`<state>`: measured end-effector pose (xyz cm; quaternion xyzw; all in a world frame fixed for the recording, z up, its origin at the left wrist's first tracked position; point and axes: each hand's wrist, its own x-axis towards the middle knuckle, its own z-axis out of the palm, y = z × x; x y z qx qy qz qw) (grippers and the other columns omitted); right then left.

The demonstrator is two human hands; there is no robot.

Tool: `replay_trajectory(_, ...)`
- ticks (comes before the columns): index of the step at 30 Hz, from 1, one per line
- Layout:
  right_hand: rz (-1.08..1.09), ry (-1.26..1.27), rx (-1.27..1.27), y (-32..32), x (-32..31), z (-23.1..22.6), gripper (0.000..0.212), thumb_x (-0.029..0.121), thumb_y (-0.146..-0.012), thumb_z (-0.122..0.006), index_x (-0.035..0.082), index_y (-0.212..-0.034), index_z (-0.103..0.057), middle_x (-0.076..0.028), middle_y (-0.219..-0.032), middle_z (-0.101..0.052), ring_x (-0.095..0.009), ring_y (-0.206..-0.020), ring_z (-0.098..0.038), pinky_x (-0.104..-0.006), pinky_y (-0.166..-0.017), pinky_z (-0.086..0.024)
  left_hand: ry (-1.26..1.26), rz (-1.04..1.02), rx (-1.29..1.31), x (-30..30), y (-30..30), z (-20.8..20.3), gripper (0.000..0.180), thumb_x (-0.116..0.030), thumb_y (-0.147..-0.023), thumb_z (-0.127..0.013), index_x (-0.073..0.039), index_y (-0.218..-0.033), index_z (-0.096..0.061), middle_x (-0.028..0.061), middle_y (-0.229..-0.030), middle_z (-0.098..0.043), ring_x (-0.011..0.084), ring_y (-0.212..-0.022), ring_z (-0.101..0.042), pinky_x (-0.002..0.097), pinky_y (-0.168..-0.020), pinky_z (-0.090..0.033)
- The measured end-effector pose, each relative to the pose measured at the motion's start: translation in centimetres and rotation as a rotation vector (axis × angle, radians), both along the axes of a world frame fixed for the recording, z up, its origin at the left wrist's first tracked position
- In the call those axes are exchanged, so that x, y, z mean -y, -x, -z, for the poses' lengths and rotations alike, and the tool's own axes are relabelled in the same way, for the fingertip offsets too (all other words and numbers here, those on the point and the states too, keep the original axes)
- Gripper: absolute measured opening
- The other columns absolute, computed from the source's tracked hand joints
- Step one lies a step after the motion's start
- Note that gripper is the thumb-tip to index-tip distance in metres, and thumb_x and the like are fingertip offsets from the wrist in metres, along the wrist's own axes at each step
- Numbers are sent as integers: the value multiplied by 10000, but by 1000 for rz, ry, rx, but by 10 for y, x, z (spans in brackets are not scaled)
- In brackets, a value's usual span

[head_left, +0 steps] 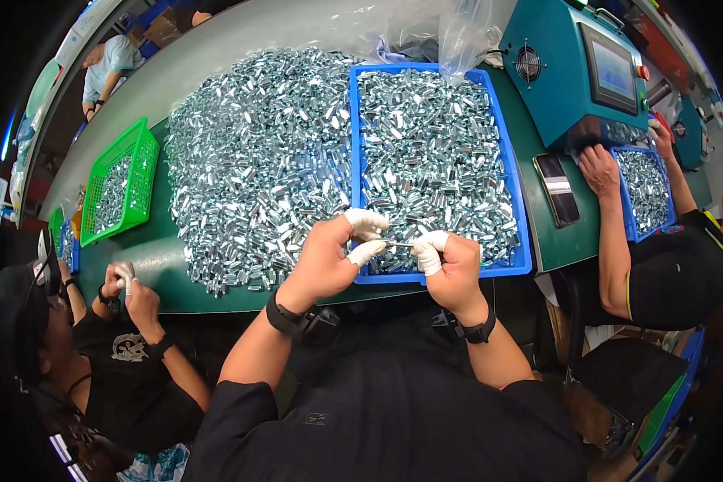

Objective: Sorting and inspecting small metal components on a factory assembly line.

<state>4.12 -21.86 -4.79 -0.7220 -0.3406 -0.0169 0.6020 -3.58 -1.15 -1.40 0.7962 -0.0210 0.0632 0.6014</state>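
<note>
While both our hands meet over the near part of a blue tray (515,191), a thin metal piece (398,244) bridges the gap btwn them. Our L hand (332,251) has thumb & fingertips pinched on its left end; our R hand (453,265) has fingers curled tight on the other end, prob. so it sits steady from both sides. White finger covers (366,218) wrap tips on both hands, likely b/c bare metal edges are hard on skin. The tray, beneath & beyond our hands, is full of shiny metal parts (426,153); its raised rim seems meant to keep them from mixing w/ the loose heap (249,161) fwd-left of our L hand, spread over the green table (169,281). Both lots sit close, presumably for short reaches. Farther left of that hand, a green basket (142,189) holds more small parts, its walls prob. there to stop spills. R of our R hand, past the tray, a phone (556,189) lies flat, maybe to stay clean, near a teal machine (558,84) w/ a screen (610,68). A co-worker's hand (600,170) is just beside that machine, well apart from ours.
</note>
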Motion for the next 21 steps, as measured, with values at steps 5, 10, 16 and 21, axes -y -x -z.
replay_trajectory(5, -42, 25, -8, -3, 1, 1, 156, 102, -957, -707, -2, -841, -706, -69, -664, -662, -123, -541, -598, -270, -518, -439, 343, -13, -192, 3, 1, 13, 74, -15, -990, -628, 11, -1058, -637, 46, -931, -677, 123, -826, -668, 281, -780, -549)
replay_trajectory(10, -135, 83, 143, -4, 0, 2, 167, 111, -945, -718, 5, -817, -706, -76, -657, -657, -138, -529, -598, -285, -502, -426, 361, 29, -266, 11, -1, 11, 52, -2, -982, -631, 11, -1033, -636, 43, -919, -672, 126, -838, -672, 285, -800, -553)
replay_trajectory(16, -178, 41, -94, -6, 4, -7, 168, 85, -935, -705, 5, -787, -698, -81, -651, -645, -179, -514, -589, -303, -490, -416, 174, 29, -64, 17, 3, 18, 62, 0, -962, -664, 3, -1021, -649, 49, -926, -680, 122, -835, -668, 288, -776, -551)
replay_trajectory(21, -104, 7, -60, -3, 1, -1, 181, 74, -947, -681, 2, -781, -690, -72, -632, -630, -162, -500, -573, -293, -484, -407, 7, 58, 41, 10, -3, 2, 70, 4, -945, -683, 2, -1014, -669, 46, -906, -687, 111, -821, -656, 286, -756, -548)
